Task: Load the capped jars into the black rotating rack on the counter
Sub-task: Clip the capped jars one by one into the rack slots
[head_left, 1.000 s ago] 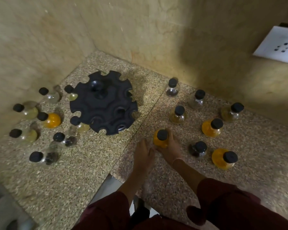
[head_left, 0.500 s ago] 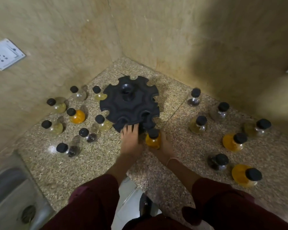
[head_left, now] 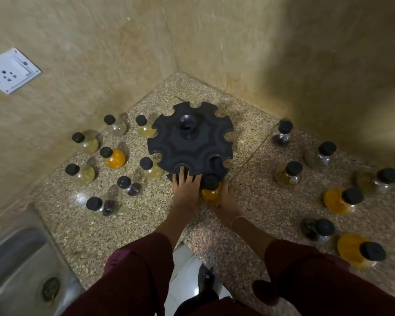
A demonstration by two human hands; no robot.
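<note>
left hand [head_left: 185,187]: fingers spread on rack [head_left: 190,141] near rim | right hand [head_left: 226,202]: fingers wrapped round orange jar [head_left: 211,190] touching rack | bench [head_left: 128,224]

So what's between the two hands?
In the head view, an orange jar with a black cap sits between the left hand and right hand.

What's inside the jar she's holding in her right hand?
Something orange-yellow fills the held jar, which the right hand grips at the black rack. Its black cap and the fingers cover the rest, so how full it is cannot be seen.
</note>
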